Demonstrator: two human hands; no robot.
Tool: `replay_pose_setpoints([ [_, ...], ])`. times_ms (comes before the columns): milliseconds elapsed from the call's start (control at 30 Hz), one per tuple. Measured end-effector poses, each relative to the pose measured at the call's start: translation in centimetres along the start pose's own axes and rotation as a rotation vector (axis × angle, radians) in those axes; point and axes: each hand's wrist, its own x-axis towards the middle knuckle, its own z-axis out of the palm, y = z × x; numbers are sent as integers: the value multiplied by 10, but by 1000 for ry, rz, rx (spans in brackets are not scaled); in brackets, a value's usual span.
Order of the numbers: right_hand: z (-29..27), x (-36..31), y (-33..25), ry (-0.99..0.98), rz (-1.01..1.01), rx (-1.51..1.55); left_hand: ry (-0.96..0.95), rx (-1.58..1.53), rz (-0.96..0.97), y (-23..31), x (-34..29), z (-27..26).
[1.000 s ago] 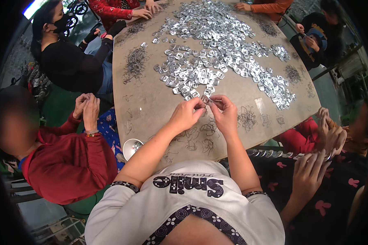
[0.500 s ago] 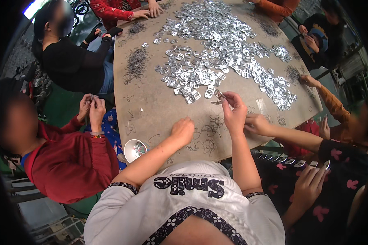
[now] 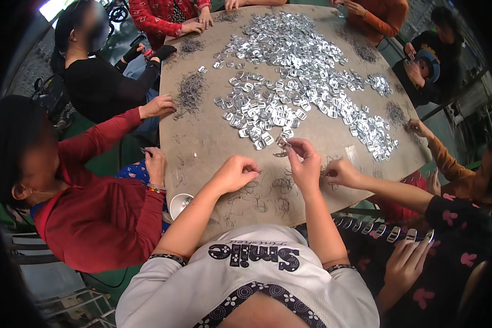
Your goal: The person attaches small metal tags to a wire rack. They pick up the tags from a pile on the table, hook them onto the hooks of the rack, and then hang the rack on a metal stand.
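Note:
My right hand (image 3: 306, 165) pinches a silver metal buckle (image 3: 281, 143) between thumb and fingers, just in front of the near tip of the buckle heap (image 3: 284, 87). To its left, my left hand (image 3: 236, 174) is closed in a pinch above the table. What sits between its fingertips, if anything, is too small to make out. Loose dark thin wires (image 3: 261, 204) lie on the brown tabletop (image 3: 197, 136) close in front of me, below both hands.
A white bowl (image 3: 179, 206) with small things inside stands by my left forearm. Dark wire piles (image 3: 191, 93) line the table's edges. A co-worker's hand (image 3: 341, 174) is close to my right hand. Another co-worker's hand (image 3: 404, 259) holds a row of buckles.
My left hand has closed into a pinch with its fingertips turned toward my right hand. My right hand, still holding the buckle, is slightly lower. The red-sleeved co-worker has reached to a wire pile.

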Motion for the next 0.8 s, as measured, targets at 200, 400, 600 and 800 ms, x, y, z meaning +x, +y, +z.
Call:
replay_pose_setpoints([
  [200, 12, -3, -9, -43, -27, 9, 65, -377, 91, 30, -6, -15],
  [400, 14, -4, -15, -65, -47, -29, 106, 301, 73, 27, -5, -24],
  [600, 18, -9, -15, -104, -83, -86, 337, -160, 324, 35, 6, -16],
  [800, 23, -12, -23, -141, -133, -110, 389, -220, 331, 23, 17, -9],
])
